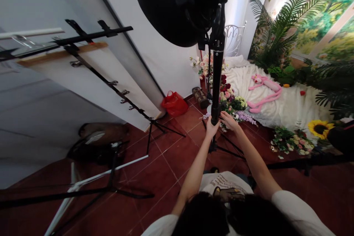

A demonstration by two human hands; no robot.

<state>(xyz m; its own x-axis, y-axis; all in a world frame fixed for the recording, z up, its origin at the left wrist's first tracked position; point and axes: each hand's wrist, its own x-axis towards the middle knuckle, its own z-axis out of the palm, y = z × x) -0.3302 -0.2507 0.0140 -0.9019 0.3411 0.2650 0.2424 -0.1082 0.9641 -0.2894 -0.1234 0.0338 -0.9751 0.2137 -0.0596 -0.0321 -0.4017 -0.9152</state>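
Note:
A black light stand (217, 81) rises upright in front of me, carrying a large black studio light (177, 11) at its top. Low on the pole, just under a collar joint, my left hand (212, 128) is wrapped round it. My right hand (229, 121) comes in from the right with its fingertips closed at the collar. Whatever small part those fingertips grip is hidden. A dark cable (209, 70) hangs along the pole from the light.
Left stands a black frame (105, 81) with clips and a white panel (91, 92). A red bag (174, 104) lies by the wall. White stand legs (110, 171) cross the tiles. Right are flowers (293, 142), a pink plush toy (267, 88) on white fabric and a sunflower (320, 129).

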